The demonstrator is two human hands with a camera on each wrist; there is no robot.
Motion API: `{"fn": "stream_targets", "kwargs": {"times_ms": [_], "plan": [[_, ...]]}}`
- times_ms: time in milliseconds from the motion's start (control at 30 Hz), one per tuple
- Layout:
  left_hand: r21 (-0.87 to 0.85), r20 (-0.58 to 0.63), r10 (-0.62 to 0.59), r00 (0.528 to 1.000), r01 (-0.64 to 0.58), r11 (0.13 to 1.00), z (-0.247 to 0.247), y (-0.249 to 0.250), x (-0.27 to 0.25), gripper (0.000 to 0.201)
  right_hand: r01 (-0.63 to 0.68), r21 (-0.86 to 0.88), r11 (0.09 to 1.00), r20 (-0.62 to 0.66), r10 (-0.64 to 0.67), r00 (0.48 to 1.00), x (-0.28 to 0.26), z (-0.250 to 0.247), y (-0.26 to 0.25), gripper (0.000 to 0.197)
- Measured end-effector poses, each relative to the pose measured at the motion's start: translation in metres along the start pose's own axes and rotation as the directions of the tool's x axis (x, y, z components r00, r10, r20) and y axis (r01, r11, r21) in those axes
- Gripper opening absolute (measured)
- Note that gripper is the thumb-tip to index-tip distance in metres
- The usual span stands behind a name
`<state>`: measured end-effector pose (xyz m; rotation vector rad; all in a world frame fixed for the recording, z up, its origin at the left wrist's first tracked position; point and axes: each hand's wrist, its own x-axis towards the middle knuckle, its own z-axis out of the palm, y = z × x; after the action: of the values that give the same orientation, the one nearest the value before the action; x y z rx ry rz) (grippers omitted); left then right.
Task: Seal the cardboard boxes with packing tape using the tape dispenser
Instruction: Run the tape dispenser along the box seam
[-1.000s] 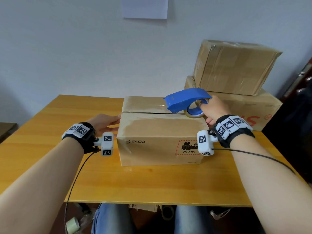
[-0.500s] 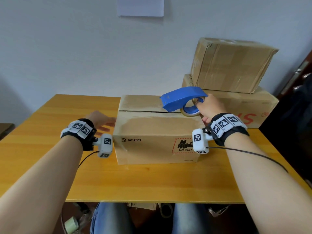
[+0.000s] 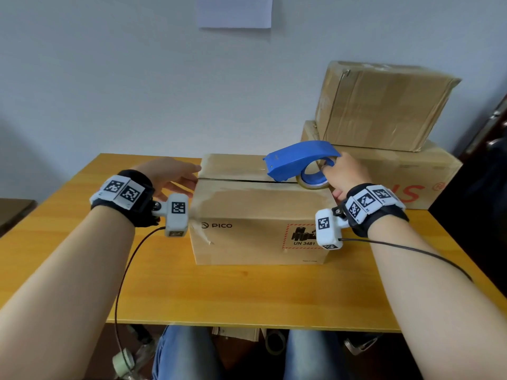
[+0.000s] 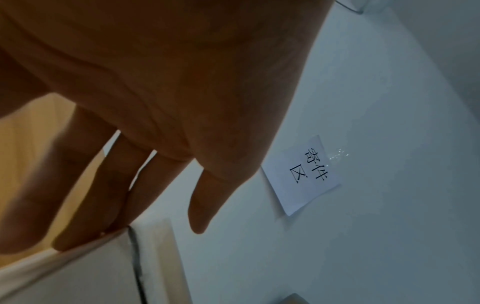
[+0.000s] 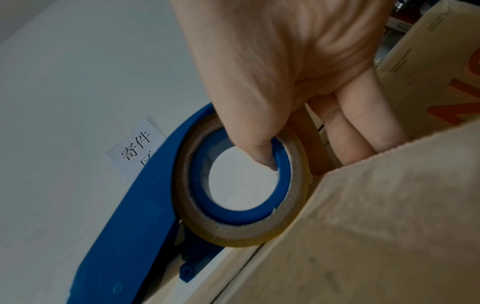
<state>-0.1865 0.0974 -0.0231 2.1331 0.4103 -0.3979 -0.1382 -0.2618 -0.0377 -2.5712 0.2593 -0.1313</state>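
A brown PICO cardboard box point(image 3: 258, 215) stands in the middle of the wooden table, its top flaps meeting at a dark seam. My right hand point(image 3: 341, 176) grips the blue tape dispenser point(image 3: 297, 163) at the right end of that seam, thumb hooked into the roll's blue core point(image 5: 241, 179). The clear tape roll point(image 5: 259, 236) touches the box top. My left hand point(image 3: 175, 174) rests with straight fingers point(image 4: 91, 205) against the box's upper left edge point(image 4: 85, 253).
Two more cardboard boxes point(image 3: 384, 105) are stacked at the back right of the table point(image 3: 82, 242), close behind the dispenser. A paper note point(image 3: 234, 12) hangs on the white wall. Rolls and clutter lie on the floor under the table edge.
My left hand has risen from the box's left side to its upper left edge. The right hand and dispenser have stayed at the right end of the seam.
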Motion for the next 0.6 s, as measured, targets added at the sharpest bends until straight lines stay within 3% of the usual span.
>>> {"fn": "stream_targets", "kwargs": {"times_ms": [167,300,400,467,600], "plan": [[0.0,-0.015,-0.008,1.0,0.008,1.0,0.004,0.012,-0.001,0.064,0.007,-0.006,1.0,0.018,-0.007,1.0,-0.005,0.002,-0.004,0.02],[0.032,-0.085,0.007,0.996,-0.004,0.999,0.015,0.021,-0.001,0.066,0.03,0.016,0.999,0.068,-0.031,0.997,-0.019,0.005,-0.012,0.018],[0.171,-0.144,0.161,0.976,-0.135,0.976,0.031,0.033,-0.003,0.055,0.074,0.06,0.995,0.093,-0.08,0.992,-0.026,0.009,-0.018,0.035],[0.253,-0.111,0.288,0.951,-0.254,0.934,0.045,0.042,-0.008,0.05,0.093,0.117,0.989,0.135,-0.109,0.985,-0.028,0.01,-0.02,0.049],[0.398,-0.03,0.325,0.945,-0.287,0.871,0.061,0.045,-0.006,0.069,0.052,0.226,0.973,0.21,-0.1,0.973,-0.034,0.007,-0.02,0.055]]}}
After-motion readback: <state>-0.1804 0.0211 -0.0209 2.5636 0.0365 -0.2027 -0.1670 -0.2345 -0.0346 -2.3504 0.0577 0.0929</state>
